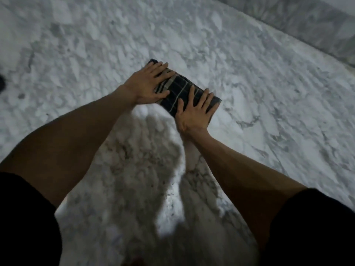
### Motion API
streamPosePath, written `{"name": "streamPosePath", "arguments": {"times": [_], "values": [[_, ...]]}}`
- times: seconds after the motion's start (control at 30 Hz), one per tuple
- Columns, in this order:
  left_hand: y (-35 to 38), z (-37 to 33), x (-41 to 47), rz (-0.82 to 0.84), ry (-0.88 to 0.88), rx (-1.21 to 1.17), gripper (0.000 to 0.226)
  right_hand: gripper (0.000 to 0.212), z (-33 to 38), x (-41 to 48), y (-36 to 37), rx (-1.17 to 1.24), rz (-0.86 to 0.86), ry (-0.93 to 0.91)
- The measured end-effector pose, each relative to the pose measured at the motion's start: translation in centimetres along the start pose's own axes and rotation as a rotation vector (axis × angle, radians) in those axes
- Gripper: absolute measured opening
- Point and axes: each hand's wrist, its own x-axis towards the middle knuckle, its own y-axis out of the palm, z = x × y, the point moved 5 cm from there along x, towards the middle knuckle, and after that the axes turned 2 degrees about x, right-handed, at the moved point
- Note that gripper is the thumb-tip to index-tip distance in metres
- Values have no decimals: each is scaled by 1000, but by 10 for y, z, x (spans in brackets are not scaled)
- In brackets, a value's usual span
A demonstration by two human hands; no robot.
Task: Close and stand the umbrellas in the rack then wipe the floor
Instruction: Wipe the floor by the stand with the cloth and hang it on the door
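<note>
1. As I judge it, the step in hand is the wiping. The person leans over the marble floor with both arms stretched down to a folded dark checked cloth. No umbrella or rack shows from here, so I cannot say how that part stands.
2. The cloth lies flat on the floor, folded into a thick oblong set slantwise. It is out on the open floor, well apart from the grey skirting along the floor's far right edge.
3. The left hand lies palm down on the cloth's far left end, fingers straight and spread. It presses and grips nothing.
4. The right hand lies on the near right end in the same way: flat, fingers splayed over the checks, nothing curled round the cloth.
5. The two hands are near each other, with a strip of cloth bare between them.
6. The next move, I think, calls for even weight through both palms, so the cloth slides as one pad and does not unfold or ruck.
7. I cannot make out any wet patch, since the dim light and the marble's veining would hide one. Overlapping strokes look the safer way.
8. A dark shape at the floor's left edge is too cut off to name.
</note>
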Motion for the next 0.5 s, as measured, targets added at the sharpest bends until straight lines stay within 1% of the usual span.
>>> {"name": "streamPosePath", "arguments": {"times": [0.1,0.2,0.3,0.5], "values": [[-4,24,-22,-22,-114,0,73,65,24,13,2,-19,24,-109],[-6,49,-49,20,-229,8,76,67,51,21,8,-38,66,-216],[-9,68,-82,20,-342,3,78,68,82,26,11,-68,100,-340],[-20,100,-179,13,-614,6,80,70,163,6,29,-46,193,-597]]}}
